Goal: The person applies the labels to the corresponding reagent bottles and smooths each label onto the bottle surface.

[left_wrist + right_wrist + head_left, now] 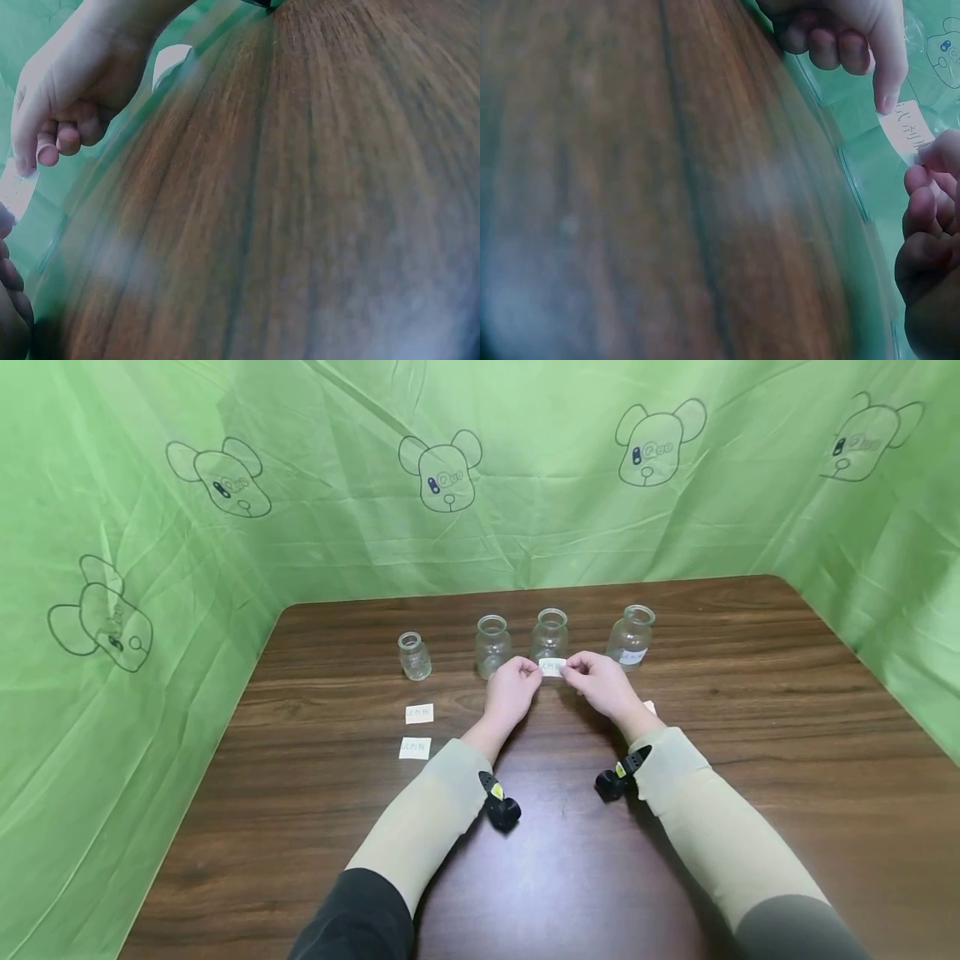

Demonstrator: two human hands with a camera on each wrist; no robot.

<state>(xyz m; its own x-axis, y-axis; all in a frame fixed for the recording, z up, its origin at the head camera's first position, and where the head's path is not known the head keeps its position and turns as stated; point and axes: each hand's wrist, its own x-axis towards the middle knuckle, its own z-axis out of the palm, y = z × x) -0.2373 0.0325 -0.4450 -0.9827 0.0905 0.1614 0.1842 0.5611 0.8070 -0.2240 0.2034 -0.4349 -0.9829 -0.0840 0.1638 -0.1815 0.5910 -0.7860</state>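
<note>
Both hands hold a small white paper label with handwriting on it, one at each end. My left hand pinches its left end; in the right wrist view that fingertip lies on the label's upper corner. My right hand grips the other end between thumb and finger, which the right wrist view shows at the right edge. Right behind the label stands a clear glass jar, its lower part covered by the paper. Another open glass jar is just behind my left hand, partly overlapped by it.
At the right stands a glass jar bearing a white label on its front. A smaller glass jar is at the left. Two written labels, an upper label and a lower label, lie on the wooden table. White paper shows behind the right wrist.
</note>
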